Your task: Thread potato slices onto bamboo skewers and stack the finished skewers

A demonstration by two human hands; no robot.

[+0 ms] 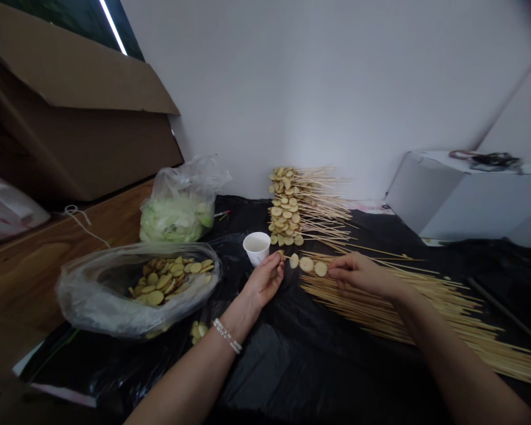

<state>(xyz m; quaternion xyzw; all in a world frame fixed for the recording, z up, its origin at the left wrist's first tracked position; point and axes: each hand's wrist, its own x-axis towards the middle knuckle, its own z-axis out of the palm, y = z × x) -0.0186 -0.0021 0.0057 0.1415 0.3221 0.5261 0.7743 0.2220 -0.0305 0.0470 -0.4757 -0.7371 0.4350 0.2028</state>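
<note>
My left hand, a beaded bracelet at its wrist, pinches a potato slice, partly hidden by the fingers, at the tip of a thin wooden skewer. Three round potato slices are threaded along that skewer between my hands. My right hand is closed on the skewer just behind the last slice. A white paper cup stands right beside my left fingers. Below my right hand lies a wide bundle of bare skewers. Beyond my hands, finished potato skewers are stacked with their sticks pointing right.
An open plastic bag of potato slices lies at left, with a few loose slices nearby. Behind it sits a clear bag of pale green vegetables. Black plastic sheeting covers the surface. A white box stands right, a cardboard box left.
</note>
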